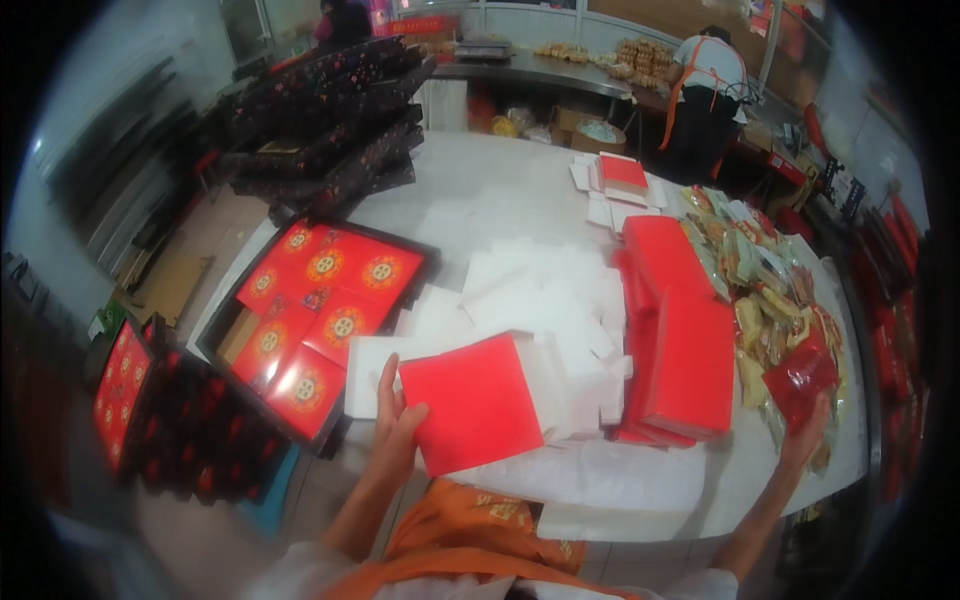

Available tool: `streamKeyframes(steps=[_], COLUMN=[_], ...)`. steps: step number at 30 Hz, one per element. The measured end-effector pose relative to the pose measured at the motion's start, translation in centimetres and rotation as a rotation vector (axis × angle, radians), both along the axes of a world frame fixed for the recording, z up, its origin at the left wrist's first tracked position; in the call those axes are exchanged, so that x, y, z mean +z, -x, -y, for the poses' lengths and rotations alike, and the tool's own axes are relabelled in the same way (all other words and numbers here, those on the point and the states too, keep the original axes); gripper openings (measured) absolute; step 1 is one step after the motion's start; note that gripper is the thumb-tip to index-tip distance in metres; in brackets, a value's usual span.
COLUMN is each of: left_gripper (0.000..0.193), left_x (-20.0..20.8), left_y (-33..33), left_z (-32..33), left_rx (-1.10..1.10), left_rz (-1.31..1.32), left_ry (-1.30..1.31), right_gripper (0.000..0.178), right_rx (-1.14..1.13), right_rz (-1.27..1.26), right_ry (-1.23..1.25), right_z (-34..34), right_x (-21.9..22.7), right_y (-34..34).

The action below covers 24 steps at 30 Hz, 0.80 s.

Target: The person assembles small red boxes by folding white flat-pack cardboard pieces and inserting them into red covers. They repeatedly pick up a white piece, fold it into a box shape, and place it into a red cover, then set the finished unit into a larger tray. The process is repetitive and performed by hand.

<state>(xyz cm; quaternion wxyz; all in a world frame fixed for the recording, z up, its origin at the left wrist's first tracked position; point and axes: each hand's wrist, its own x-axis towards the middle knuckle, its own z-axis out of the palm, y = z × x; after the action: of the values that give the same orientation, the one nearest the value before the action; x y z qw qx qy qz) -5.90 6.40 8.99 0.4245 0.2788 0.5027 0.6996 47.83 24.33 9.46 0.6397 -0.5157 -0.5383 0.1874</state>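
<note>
My left hand (pixel 397 428) grips a red square carton (pixel 472 402) by its left edge, the thumb on the red face and the index finger stretched up. White flaps show behind the carton. At the right, my right hand (pixel 804 436) has its fingers on a shiny dark red sealed packet (pixel 800 382), at the near end of a heap of yellow, green and clear packets (pixel 775 310). Between the hands lie a spread of white cartons (pixel 545 285) and a block of red cartons (pixel 690 350).
Left on the table is a black tray (pixel 425 262) of red boxes with gold round patterns. Dark floral trays (pixel 320 125) are stacked behind it. More filled trays (pixel 125 400) stand lower left. A person (pixel 705 85) in an orange apron bends over the back counter (pixel 520 72).
</note>
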Motion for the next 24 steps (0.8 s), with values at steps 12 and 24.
streamKeyframes(steps=[12,24], left_gripper=[0.056,0.056], left_x=[-3.5,-5.0], left_y=[-3.3,-2.0], left_z=[1.5,0.7], left_rx=[0.029,0.105], left_rz=[-0.295,0.066], left_ry=[-0.058,-0.093], right_gripper=[0.012,0.033], right_rx=[0.372,0.872], right_rz=[-0.384,-0.005], right_ry=[0.137,0.444], right_z=[6.8,9.4], right_x=[0.8,0.7], right_y=[28.1,31.1])
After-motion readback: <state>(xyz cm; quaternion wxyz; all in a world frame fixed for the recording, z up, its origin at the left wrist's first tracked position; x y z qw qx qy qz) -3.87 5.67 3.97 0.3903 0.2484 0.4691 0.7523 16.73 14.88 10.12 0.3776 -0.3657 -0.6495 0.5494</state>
